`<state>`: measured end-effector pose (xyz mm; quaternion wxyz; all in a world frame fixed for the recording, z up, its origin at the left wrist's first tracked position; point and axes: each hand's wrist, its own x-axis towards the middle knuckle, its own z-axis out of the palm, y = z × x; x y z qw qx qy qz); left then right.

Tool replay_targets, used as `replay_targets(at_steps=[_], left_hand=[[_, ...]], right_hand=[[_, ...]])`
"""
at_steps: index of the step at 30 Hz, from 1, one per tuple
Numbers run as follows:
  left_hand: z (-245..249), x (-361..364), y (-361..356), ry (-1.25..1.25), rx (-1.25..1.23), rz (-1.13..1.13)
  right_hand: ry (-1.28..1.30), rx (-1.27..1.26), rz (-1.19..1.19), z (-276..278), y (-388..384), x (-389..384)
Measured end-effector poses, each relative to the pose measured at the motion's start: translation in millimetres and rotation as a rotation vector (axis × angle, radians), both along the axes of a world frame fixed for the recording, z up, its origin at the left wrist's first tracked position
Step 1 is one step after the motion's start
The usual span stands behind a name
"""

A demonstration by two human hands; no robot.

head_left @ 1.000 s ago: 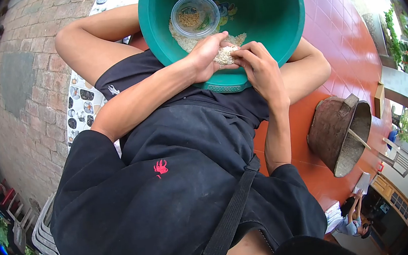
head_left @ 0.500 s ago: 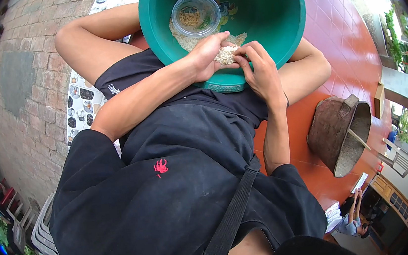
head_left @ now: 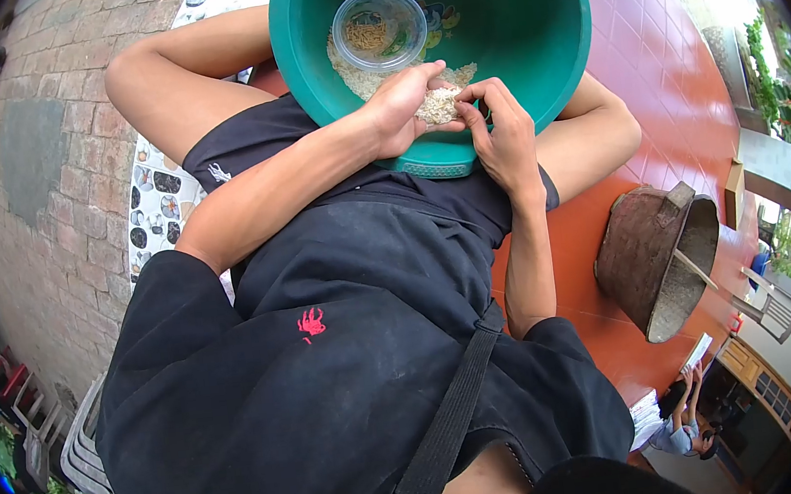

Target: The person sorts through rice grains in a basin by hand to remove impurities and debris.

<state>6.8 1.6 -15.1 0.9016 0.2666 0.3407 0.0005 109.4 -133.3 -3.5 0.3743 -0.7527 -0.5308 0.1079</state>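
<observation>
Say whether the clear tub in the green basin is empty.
Not empty: the clear tub holds a little yellowish grain on its bottom.

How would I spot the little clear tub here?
Find the big round green plastic basin on the person's lap. Inside, by the pale grain, sits the small round clear plastic tub: the only see-through thing there, with yellowish bits inside.

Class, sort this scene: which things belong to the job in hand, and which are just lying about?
In use: left hand, right hand, handful of pale grain, round green plastic basin, small clear plastic tub.
Lying about: rusty brown metal pot.
</observation>
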Motion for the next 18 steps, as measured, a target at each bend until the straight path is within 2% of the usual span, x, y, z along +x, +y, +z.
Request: replay_targets(at_steps=[18], left_hand=[[-3.5, 0.1, -0.1, -0.024, -0.017, -0.002]], right_hand=[[0.037, 0.023, -0.001, 3.0, 0.4, -2.1]])
